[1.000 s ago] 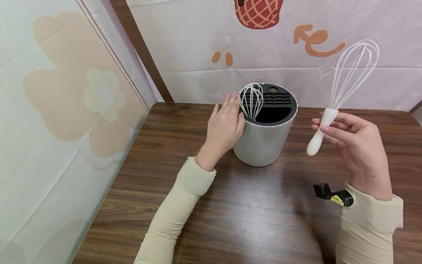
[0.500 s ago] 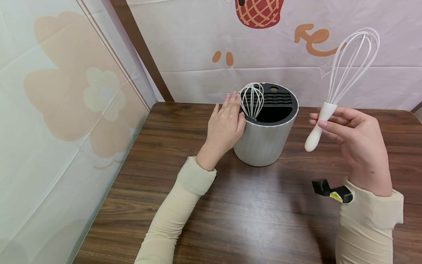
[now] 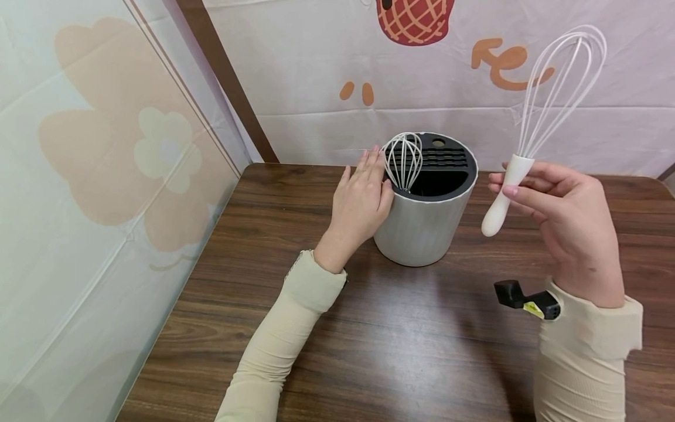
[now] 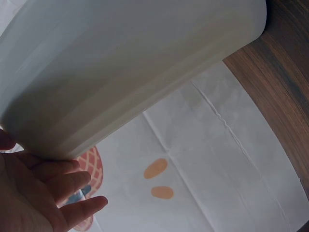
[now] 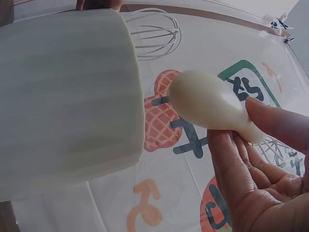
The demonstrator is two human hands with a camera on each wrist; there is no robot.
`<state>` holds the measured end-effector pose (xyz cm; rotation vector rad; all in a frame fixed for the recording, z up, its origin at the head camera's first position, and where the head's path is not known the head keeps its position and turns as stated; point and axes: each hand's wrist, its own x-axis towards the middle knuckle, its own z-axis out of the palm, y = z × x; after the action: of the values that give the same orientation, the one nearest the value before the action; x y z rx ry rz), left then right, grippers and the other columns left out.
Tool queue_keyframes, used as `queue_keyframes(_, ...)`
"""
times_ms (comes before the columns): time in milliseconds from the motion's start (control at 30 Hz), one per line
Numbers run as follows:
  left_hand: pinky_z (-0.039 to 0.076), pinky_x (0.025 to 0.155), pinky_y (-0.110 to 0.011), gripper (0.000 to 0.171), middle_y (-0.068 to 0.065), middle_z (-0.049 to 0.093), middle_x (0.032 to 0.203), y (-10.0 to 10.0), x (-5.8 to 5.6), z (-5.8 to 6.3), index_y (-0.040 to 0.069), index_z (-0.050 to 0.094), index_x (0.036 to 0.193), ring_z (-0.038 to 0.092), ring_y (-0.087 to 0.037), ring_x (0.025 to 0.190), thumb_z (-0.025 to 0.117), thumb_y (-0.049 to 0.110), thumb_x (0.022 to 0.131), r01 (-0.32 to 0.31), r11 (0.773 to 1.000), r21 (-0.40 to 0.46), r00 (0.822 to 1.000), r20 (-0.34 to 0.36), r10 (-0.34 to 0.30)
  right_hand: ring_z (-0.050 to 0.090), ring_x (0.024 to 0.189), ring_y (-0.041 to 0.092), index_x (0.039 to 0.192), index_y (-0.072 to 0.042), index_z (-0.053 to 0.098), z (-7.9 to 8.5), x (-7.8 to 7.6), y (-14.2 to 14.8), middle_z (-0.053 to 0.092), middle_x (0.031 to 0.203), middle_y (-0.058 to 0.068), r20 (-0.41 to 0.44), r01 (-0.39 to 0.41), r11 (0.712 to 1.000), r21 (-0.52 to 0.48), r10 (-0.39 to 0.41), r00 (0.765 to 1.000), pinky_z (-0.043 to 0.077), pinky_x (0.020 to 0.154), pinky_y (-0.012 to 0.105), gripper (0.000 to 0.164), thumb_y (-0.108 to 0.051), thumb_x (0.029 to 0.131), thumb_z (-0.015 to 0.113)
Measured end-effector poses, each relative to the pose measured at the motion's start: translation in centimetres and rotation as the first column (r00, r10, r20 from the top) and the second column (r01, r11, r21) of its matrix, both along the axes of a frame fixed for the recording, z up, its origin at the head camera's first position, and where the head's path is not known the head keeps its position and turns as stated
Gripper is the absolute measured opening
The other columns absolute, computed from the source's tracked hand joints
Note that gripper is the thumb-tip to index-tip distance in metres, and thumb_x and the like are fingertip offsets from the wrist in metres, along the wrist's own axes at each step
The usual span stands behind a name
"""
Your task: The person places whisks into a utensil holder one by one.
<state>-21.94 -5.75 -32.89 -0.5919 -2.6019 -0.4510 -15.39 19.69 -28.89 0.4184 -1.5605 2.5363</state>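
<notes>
A white whisk [image 3: 512, 176] is pinched by its handle between the thumb and fingers of my right hand [image 3: 572, 220], wire loops up, in the air right of the holder. In the right wrist view the rounded handle end [image 5: 205, 99] points toward the holder wall. My left hand [image 3: 358, 196] rests with fairly straight fingers against the left side of a light grey utensil holder [image 3: 422, 231] with a black slotted top. A second whisk [image 3: 403, 161] stands in the holder, loops up, its handle hidden inside. The left wrist view shows the holder wall [image 4: 135, 63] beside the fingers [image 4: 67, 186].
The holder stands near the back edge of a dark wooden table [image 3: 369, 351]. Behind it hangs a printed white cloth [image 3: 306, 53], with a pale flower-patterned panel [image 3: 89, 281] on the left. A black wrist camera [image 3: 527, 300] juts from the right sleeve.
My right hand has risen slightly and shifted a little left with the whisk, bringing it nearer the holder. The left hand and the holder have stayed in place.
</notes>
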Motion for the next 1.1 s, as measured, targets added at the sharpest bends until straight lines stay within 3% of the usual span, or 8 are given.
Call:
queue_keyframes(400, 0.027, 0.108, -0.047, 0.049, -0.009, 0.039, 0.146, 0.0, 0.0, 0.0, 0.001, 0.044, 0.14, 0.033, -0.02, 0.136, 0.037, 0.022, 0.096, -0.003, 1.0, -0.001, 1.0, 0.007, 0.003, 0.069, 0.082, 0.031, 0.104, 0.02, 0.06, 0.6, -0.3, -0.6, 0.069, 0.088, 0.025, -0.012, -0.019, 0.999, -0.039, 0.019, 1.0, 0.054, 0.076, 0.034, 0.027, 0.026, 0.079, 0.054)
queue_keyframes(1100, 0.027, 0.108, -0.047, 0.049, -0.009, 0.038, 0.147, 0.0, 0.1, 0.1, 0.002, 0.044, 0.14, 0.033, -0.02, 0.136, 0.037, 0.023, 0.096, -0.009, 1.0, -0.016, 1.0, 0.013, 0.009, 0.069, 0.081, 0.028, 0.101, 0.019, 0.062, 1.9, -0.7, -1.9, 0.069, 0.089, 0.022, -0.033, -0.012, 1.0, 0.007, 0.012, 0.999, 0.054, 0.073, 0.034, 0.023, 0.022, 0.078, 0.059)
